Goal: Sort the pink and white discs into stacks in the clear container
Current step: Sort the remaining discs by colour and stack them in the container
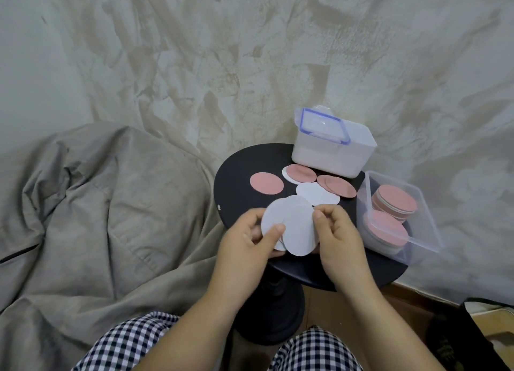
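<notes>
Head view shows both hands meeting above the table's near side. The left hand pinches a small fan of white discs, thumb on top, and the right hand pinches the fan's right edge. The fan is splayed, not squared, so a slack pinch could let one slide off toward the lap or floor. Loose discs, pink and white, lie overlapped on the round black table. The clear container sits at the table's right edge with two pink-topped stacks inside. It appears to overhang the rim — a nudge while loading might tip it. White discs set on a pink-topped stack would spoil the sort.
</notes>
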Demonstrator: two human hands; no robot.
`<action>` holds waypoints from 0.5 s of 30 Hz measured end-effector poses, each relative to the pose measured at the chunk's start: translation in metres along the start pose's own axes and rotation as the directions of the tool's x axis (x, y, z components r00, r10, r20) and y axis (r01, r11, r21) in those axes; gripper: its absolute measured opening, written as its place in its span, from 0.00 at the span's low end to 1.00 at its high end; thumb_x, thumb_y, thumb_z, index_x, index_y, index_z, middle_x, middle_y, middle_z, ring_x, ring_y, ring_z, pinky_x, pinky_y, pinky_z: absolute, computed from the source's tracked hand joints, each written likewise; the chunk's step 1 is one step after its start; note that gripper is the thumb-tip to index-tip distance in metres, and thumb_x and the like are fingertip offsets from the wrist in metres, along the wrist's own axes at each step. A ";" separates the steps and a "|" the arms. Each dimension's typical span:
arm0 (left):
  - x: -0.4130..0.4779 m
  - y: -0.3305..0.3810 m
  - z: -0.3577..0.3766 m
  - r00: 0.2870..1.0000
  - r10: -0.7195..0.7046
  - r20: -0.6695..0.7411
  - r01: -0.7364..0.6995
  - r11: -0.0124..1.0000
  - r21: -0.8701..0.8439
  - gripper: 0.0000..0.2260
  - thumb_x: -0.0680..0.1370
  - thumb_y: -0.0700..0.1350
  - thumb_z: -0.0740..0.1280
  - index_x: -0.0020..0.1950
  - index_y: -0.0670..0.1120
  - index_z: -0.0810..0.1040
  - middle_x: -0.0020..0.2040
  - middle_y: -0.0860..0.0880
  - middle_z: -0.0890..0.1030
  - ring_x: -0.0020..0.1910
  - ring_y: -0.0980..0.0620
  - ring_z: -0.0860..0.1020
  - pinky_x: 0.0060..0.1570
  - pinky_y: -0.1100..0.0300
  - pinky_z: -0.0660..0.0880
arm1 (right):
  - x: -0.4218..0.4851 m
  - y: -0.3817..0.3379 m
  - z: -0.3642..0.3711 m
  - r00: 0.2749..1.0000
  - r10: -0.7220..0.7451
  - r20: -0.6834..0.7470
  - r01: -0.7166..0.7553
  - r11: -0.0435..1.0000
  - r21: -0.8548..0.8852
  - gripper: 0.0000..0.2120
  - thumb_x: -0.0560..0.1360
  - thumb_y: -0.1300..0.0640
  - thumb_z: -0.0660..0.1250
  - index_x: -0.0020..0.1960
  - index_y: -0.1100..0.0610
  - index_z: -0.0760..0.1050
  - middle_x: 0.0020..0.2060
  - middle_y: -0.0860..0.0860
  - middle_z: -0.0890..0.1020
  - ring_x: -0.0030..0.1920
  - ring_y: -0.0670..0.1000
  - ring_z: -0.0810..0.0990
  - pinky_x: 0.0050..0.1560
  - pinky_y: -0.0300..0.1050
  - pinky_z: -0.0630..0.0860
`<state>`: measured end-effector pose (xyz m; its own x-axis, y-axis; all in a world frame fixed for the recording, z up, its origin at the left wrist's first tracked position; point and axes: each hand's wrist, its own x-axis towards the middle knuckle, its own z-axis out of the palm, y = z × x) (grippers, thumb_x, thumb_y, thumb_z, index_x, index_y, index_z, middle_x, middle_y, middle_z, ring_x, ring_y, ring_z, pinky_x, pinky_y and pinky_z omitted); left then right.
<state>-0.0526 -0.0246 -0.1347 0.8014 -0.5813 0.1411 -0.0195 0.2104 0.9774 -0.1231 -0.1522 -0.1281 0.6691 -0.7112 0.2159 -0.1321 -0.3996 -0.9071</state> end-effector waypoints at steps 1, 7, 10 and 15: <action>-0.001 -0.002 0.002 1.000 0.016 0.015 -0.016 1.000 0.024 0.08 0.77 0.38 0.65 0.52 0.50 0.76 0.44 0.51 0.85 0.44 0.54 0.83 0.40 0.61 0.79 | -0.002 -0.001 -0.002 1.000 0.000 -0.014 0.001 1.000 0.027 0.06 0.78 0.55 0.60 0.45 0.47 0.72 0.38 0.43 0.79 0.39 0.38 0.76 0.47 0.47 0.75; 0.000 -0.006 0.013 0.985 0.147 0.091 -0.165 0.959 0.230 0.18 0.77 0.43 0.62 0.59 0.64 0.71 0.57 0.60 0.79 0.54 0.59 0.78 0.51 0.57 0.78 | -0.011 -0.002 -0.014 0.998 0.003 0.059 -0.016 0.978 0.210 0.12 0.77 0.62 0.61 0.57 0.50 0.72 0.50 0.41 0.80 0.48 0.33 0.78 0.46 0.27 0.73; 0.002 -0.006 0.021 0.973 0.219 0.080 -0.233 0.918 0.320 0.17 0.77 0.44 0.60 0.60 0.65 0.70 0.58 0.64 0.77 0.58 0.63 0.75 0.57 0.62 0.73 | -0.019 0.000 -0.017 0.998 -0.052 0.038 0.043 0.978 0.205 0.15 0.77 0.62 0.62 0.61 0.50 0.73 0.57 0.43 0.79 0.56 0.38 0.78 0.55 0.33 0.74; -0.002 -0.016 0.033 0.951 0.284 0.125 -0.310 0.845 0.435 0.21 0.77 0.50 0.59 0.67 0.66 0.63 0.62 0.60 0.75 0.57 0.60 0.76 0.57 0.58 0.74 | -0.028 0.004 -0.025 0.984 -0.139 -0.110 0.152 0.981 0.122 0.13 0.76 0.58 0.65 0.56 0.42 0.74 0.53 0.38 0.80 0.55 0.35 0.76 0.55 0.29 0.73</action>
<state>-0.0736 -0.0523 -0.1457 0.6815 -0.5910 0.4315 -0.5251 0.0157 0.8509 -0.1605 -0.1488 -0.1289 0.5962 -0.7079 0.3786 0.0617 -0.4299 -0.9008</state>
